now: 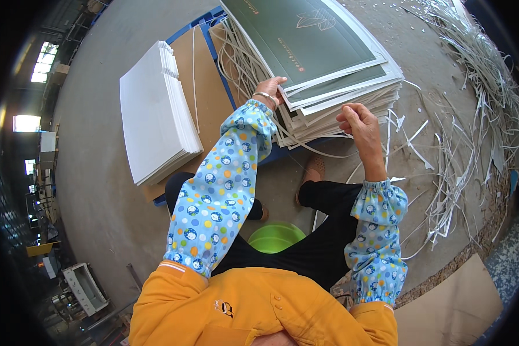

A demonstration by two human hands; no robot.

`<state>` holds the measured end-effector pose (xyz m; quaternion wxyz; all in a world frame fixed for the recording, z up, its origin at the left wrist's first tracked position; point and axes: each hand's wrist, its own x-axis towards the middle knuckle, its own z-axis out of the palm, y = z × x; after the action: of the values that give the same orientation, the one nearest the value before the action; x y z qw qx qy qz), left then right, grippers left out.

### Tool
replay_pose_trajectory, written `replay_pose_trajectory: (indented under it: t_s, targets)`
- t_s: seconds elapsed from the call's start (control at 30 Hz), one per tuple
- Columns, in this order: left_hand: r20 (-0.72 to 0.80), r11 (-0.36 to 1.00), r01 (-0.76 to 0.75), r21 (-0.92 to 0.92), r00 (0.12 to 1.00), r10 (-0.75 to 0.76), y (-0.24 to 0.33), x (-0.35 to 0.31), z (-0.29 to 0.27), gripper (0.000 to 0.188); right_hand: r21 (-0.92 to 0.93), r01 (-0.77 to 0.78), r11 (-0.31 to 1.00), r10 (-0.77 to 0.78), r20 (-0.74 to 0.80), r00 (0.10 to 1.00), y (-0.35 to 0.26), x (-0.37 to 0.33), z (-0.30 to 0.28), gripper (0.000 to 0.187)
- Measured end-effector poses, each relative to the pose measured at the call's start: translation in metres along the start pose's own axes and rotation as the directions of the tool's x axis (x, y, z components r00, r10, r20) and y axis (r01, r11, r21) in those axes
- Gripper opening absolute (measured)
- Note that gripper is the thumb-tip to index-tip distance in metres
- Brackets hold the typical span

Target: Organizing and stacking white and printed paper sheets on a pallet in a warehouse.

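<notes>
Green printed sheet [317, 43] lies atop the paper stack [323, 120]. Left hand [270, 88] is at the stack's near-left corner; cannot tell whether its fingers pinch. Right hand [360, 121], before the stack's near side, curls closed, nothing visible in it. Judged: single sheet light, flexible, probably slick, creases easily; best held by its edges at the stack's near corners

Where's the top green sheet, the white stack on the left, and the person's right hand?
Top green sheet [305, 46]: head view, middle of its printed face.
White stack [150, 115]: head view, middle of its top face.
Right hand [362, 126]: head view, between fingers and wrist.
</notes>
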<state>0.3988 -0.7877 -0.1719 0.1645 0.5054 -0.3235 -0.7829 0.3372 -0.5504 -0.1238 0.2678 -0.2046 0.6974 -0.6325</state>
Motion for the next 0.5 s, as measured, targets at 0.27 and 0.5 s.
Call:
replay_pose_trajectory:
  t_s: [0.27,0.5]
  targets:
    - [0.040,0.989,0.022,-0.144,0.999,-0.017,0.005,0.002,0.008,0.020,-0.007,0.014,1.000,-0.014,0.010,1.000,-0.001,0.000,0.004,0.023]
    - [-0.022,0.963,-0.096,0.253,0.994,0.105,0.002,-0.007,0.008,0.013,-0.024,0.011,1.000,-0.011,0.013,1.000,-0.005,0.001,0.008,0.023]
